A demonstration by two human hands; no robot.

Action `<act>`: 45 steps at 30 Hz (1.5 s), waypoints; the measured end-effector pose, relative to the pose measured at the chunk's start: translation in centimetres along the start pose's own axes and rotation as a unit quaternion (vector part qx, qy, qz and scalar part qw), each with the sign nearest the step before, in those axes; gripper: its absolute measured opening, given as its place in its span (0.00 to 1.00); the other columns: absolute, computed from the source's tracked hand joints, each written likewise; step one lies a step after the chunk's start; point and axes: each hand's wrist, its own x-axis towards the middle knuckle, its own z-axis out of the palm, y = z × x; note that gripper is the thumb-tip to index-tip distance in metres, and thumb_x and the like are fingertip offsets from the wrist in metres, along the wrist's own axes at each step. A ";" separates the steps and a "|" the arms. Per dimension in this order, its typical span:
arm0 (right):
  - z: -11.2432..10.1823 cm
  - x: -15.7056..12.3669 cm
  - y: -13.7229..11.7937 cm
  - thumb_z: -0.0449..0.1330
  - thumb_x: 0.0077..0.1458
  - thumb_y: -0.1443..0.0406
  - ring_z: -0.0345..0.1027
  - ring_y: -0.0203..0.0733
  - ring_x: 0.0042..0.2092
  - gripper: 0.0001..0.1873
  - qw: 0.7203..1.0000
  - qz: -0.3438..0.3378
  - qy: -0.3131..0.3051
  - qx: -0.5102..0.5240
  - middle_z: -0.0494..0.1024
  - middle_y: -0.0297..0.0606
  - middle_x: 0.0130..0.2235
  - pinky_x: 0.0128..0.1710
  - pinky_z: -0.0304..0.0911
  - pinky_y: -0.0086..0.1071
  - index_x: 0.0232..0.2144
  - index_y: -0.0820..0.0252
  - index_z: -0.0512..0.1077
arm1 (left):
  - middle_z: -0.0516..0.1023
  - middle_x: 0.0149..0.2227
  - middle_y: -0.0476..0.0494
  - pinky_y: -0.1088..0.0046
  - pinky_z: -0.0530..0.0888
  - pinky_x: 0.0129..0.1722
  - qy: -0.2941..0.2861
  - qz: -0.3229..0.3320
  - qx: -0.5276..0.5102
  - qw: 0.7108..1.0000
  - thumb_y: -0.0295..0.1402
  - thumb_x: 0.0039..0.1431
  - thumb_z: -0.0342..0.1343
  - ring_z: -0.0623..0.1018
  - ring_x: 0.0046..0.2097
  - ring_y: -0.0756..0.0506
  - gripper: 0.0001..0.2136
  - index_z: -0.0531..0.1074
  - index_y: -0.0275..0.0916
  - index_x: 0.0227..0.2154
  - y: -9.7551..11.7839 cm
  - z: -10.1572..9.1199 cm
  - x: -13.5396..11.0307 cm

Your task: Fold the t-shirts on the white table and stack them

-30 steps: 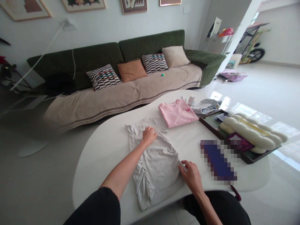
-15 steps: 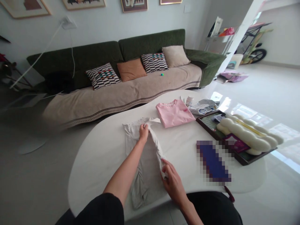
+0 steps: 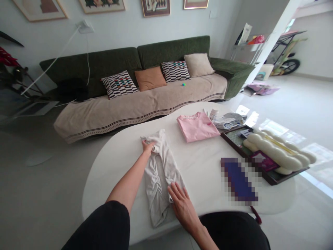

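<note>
A light grey shirt (image 3: 160, 170) lies on the white oval table (image 3: 208, 163), folded lengthwise into a narrow strip. My left hand (image 3: 148, 147) pinches the shirt's far end near the collar. My right hand (image 3: 180, 199) lies flat with fingers stretched out on the near part of the folded shirt. A folded pink shirt (image 3: 197, 125) rests farther back on the table, apart from both hands.
A dark tray (image 3: 270, 175) with a cream ribbed object (image 3: 279, 151) sits at the right. A blurred blue item (image 3: 238, 180) lies near the front edge. Packets (image 3: 227, 119) sit behind the pink shirt. A green sofa (image 3: 145, 83) with cushions stands beyond the table.
The right side of the grey shirt has been folded over to the left, narrowing it. My left hand moved left with the collar end; my right hand let go and flattened onto the fold.
</note>
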 end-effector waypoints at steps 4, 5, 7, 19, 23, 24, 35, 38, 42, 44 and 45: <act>-0.2 -0.3 -0.4 0.48 0.50 0.74 0.37 0.45 0.62 0.33 1.000 -0.009 0.006 0.008 0.50 0.36 0.61 0.58 0.45 0.45 0.59 0.53 0.51 | 0.70 0.44 0.43 0.67 0.64 0.48 0.062 0.057 0.137 0.987 0.26 0.44 0.57 0.69 0.49 0.42 0.27 0.55 0.44 0.48 0.0 -0.5 0.4; -0.2 -0.4 -0.4 0.48 0.51 0.72 0.37 0.46 0.62 0.32 1.000 -0.014 0.001 0.009 0.50 0.36 0.61 0.58 0.45 0.45 0.58 0.52 0.52 | 0.69 0.44 0.41 0.65 0.63 0.48 0.071 0.061 0.162 0.982 0.27 0.45 0.57 0.68 0.50 0.40 0.27 0.54 0.43 0.48 -0.2 -0.8 0.3; -0.1 -0.7 -0.5 0.50 0.53 0.68 0.37 0.47 0.62 0.31 1.000 -0.023 -0.010 0.011 0.49 0.36 0.61 0.57 0.45 0.47 0.59 0.51 0.51 | 0.66 0.48 0.35 0.62 0.61 0.50 0.091 0.073 0.203 0.972 0.27 0.45 0.57 0.64 0.53 0.38 0.28 0.53 0.40 0.50 -0.6 -1.4 0.1; 2.5 -1.0 0.7 0.52 0.51 0.62 0.38 0.48 0.62 0.40 0.999 -0.030 0.007 -0.014 0.41 0.37 0.62 0.57 0.47 0.44 0.61 0.60 0.37 | 0.74 0.34 0.37 0.70 0.67 0.43 -0.055 0.177 0.320 0.929 0.29 0.48 0.54 0.72 0.45 0.42 0.08 0.69 0.35 0.33 3.9 5.7 4.8; 3.7 -0.9 1.5 0.51 0.51 0.59 0.43 0.49 0.61 0.41 0.998 -0.053 0.034 -0.021 0.43 0.38 0.62 0.55 0.50 0.41 0.61 0.60 0.36 | 0.68 0.15 0.49 0.74 0.68 0.29 -0.121 0.103 0.322 0.933 0.27 0.37 0.62 0.74 0.28 0.44 0.06 0.68 0.36 0.19 4.8 7.3 8.3; 4.0 -0.9 1.7 0.52 0.51 0.59 0.44 0.49 0.60 0.41 0.997 -0.058 0.041 -0.022 0.44 0.39 0.61 0.54 0.51 0.41 0.61 0.61 0.35 | 0.67 0.14 0.50 0.74 0.68 0.27 -0.132 0.095 0.317 0.934 0.27 0.37 0.62 0.74 0.26 0.46 0.06 0.68 0.36 0.18 4.6 7.5 8.7; 1.4 -0.4 1.3 0.50 0.53 0.64 0.47 0.50 0.59 0.34 0.998 -0.066 0.024 0.003 0.48 0.40 0.61 0.53 0.54 0.43 0.61 0.57 0.45 | 0.63 0.52 0.39 0.71 0.58 0.54 -0.133 0.342 0.296 0.882 0.30 0.54 0.48 0.66 0.51 0.46 0.17 0.64 0.39 0.48 2.4 6.4 4.2; -0.3 1.8 0.9 0.46 0.55 0.68 0.41 0.47 0.61 0.30 0.999 -0.033 0.036 0.010 0.45 0.38 0.62 0.56 0.49 0.43 0.60 0.57 0.47 | 0.57 0.57 0.38 0.65 0.49 0.58 -0.213 0.386 0.370 0.818 0.35 0.55 0.48 0.55 0.59 0.42 0.21 0.60 0.37 0.53 0.5 5.3 1.4; -0.5 5.5 0.9 0.48 0.56 0.63 0.32 0.50 0.62 0.31 0.999 0.035 0.033 -0.008 0.43 0.37 0.62 0.57 0.42 0.50 0.60 0.54 0.46 | 0.47 0.62 0.42 0.49 0.40 0.57 -0.201 0.290 0.471 0.809 0.45 0.50 0.53 0.40 0.62 0.33 0.28 0.59 0.43 0.54 -2.3 4.6 -0.2; 0.0 6.5 1.0 0.50 0.54 0.58 0.30 0.52 0.62 0.33 0.999 0.047 0.017 -0.012 0.43 0.36 0.62 0.56 0.39 0.54 0.60 0.52 0.44 | 0.45 0.63 0.45 0.49 0.38 0.56 -0.192 0.287 0.469 0.813 0.48 0.48 0.53 0.38 0.62 0.33 0.29 0.60 0.47 0.54 -3.1 4.5 -0.3; 0.2 6.7 1.1 0.50 0.54 0.57 0.29 0.53 0.62 0.34 0.999 0.048 0.012 -0.013 0.43 0.35 0.62 0.56 0.39 0.55 0.60 0.51 0.43 | 0.45 0.63 0.45 0.48 0.38 0.56 -0.191 0.294 0.465 0.813 0.49 0.48 0.53 0.37 0.62 0.33 0.29 0.60 0.48 0.54 -3.2 4.4 -0.2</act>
